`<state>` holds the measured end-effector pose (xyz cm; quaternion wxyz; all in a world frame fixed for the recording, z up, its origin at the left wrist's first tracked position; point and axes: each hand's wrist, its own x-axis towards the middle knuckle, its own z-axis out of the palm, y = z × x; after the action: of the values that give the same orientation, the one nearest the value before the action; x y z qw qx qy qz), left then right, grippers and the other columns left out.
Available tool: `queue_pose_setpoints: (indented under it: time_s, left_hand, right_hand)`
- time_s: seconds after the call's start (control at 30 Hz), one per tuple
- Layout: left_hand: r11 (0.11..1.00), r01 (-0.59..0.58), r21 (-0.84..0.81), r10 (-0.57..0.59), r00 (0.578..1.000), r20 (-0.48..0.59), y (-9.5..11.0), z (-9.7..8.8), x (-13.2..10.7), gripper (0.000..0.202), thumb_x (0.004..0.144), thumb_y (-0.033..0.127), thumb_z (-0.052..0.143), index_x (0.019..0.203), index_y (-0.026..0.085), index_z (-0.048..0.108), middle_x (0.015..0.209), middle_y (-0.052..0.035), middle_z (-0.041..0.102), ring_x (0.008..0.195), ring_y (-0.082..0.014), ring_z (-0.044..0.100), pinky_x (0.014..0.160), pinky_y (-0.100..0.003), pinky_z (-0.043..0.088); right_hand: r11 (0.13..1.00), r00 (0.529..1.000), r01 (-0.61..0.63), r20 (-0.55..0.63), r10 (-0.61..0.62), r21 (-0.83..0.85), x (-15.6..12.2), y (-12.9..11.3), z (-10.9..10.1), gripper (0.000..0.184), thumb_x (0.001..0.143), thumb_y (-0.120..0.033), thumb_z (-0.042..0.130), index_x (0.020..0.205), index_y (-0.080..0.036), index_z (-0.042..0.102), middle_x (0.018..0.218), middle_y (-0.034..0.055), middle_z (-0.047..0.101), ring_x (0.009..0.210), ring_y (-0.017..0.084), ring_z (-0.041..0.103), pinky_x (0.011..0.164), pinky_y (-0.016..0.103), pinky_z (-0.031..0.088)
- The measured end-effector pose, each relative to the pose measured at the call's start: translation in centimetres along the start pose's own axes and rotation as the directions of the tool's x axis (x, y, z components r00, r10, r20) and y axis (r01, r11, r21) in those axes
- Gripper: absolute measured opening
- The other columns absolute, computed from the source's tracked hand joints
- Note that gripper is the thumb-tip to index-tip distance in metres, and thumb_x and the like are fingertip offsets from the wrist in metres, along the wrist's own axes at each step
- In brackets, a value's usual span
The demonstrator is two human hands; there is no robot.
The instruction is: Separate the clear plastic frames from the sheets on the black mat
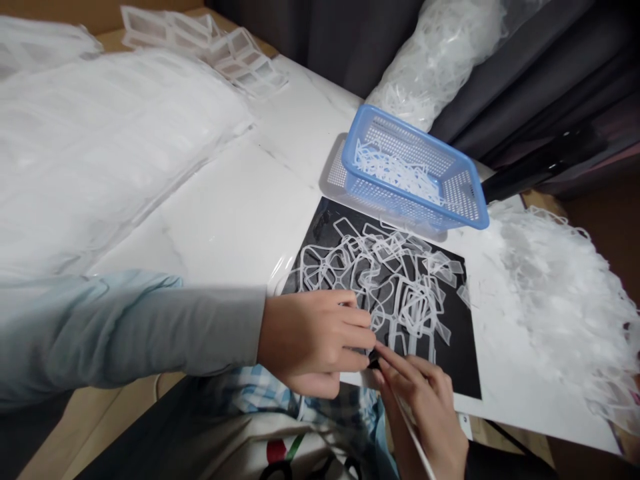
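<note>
My left hand [317, 340] comes in from the left over the near edge of a black mat [457, 363]. Its fingers are curled, and their tips meet the fingertips of my right hand [423, 403]; what they pinch is hidden. My right hand is closed around a thin white stick-like tool [413, 433], and a small dark piece shows where the hands meet. Just beyond the hands, a tangle of translucent white plastic frames [373, 267] lies on the mat, with several small clear rectangular pieces [445, 267] at its right side.
Behind the mat stands a blue basket [415, 210] holding thin white frames. A large pile of clear plastic scraps [565, 293] lies at the right, and a full clear bag [445, 53] stands at the back. Stacked clear-windowed sheets [110, 147] cover the table's left side.
</note>
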<state>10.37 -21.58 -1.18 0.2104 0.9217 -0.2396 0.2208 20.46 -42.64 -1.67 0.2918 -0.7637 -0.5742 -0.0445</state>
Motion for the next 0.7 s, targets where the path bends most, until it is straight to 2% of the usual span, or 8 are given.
queue_pose_setpoints:
  time_s: [0.17,0.43,0.5,0.6,0.7]
  left_hand:
    - [1.0,-0.002,-0.004,0.002,1.0,0.025,0.0,0.0,-0.1,0.013,0.078,0.016,0.056,0.08,0.016,0.069,0.073,-0.0027,0.06,0.07,-0.0183,0.048,0.07,-0.035,0.039]
    - [1.0,-0.005,-0.015,0.005,0.999,0.049,-0.1,0.0,-0.1,0.012,0.078,0.018,0.058,0.081,0.018,0.069,0.074,-0.0025,0.061,0.07,-0.0186,0.05,0.069,-0.036,0.039]
    - [1.0,0.002,-0.021,-0.001,0.999,0.039,-0.1,0.1,-0.1,0.014,0.078,0.017,0.057,0.084,0.018,0.07,0.085,-0.0048,0.068,0.078,-0.0199,0.055,0.073,-0.037,0.041]
    - [0.999,0.006,-0.032,-0.006,1.0,0.002,-0.1,0.3,-0.2,0.019,0.078,0.016,0.056,0.088,0.017,0.072,0.105,-0.0084,0.072,0.096,-0.0232,0.059,0.083,-0.039,0.044]
    - [0.999,0.006,-0.04,-0.007,1.0,-0.027,-0.1,0.5,-0.4,0.021,0.078,0.016,0.056,0.089,0.015,0.074,0.105,-0.0092,0.074,0.098,-0.0245,0.061,0.088,-0.04,0.047]
  right_hand:
    - [1.0,1.0,0.006,-0.031,-0.006,-0.013,0.6,0.5,0.1,0.025,0.097,-0.013,0.058,0.118,-0.025,0.063,0.101,0.0046,0.075,0.087,0.022,0.056,0.078,0.035,0.042]
    - [0.994,0.993,0.084,-0.074,-0.089,-0.063,1.3,2.0,-0.8,0.013,0.093,-0.011,0.065,0.103,-0.019,0.065,0.107,0.0082,0.073,0.091,0.021,0.061,0.082,0.036,0.045]
    - [0.999,0.998,0.048,-0.049,-0.049,-0.012,1.5,2.2,-1.4,0.008,0.093,-0.012,0.065,0.097,-0.02,0.064,0.104,0.0067,0.071,0.092,0.019,0.062,0.081,0.033,0.046]
    - [0.994,0.996,-0.069,0.059,0.064,0.087,1.7,2.5,-2.3,0.008,0.094,-0.017,0.063,0.087,-0.021,0.061,0.099,0.004,0.069,0.092,0.017,0.064,0.079,0.03,0.047]
    - [0.992,0.991,-0.092,0.105,0.083,0.091,1.9,2.7,-2.8,0.01,0.095,-0.02,0.061,0.086,-0.022,0.06,0.098,0.0032,0.068,0.092,0.018,0.065,0.079,0.03,0.046]
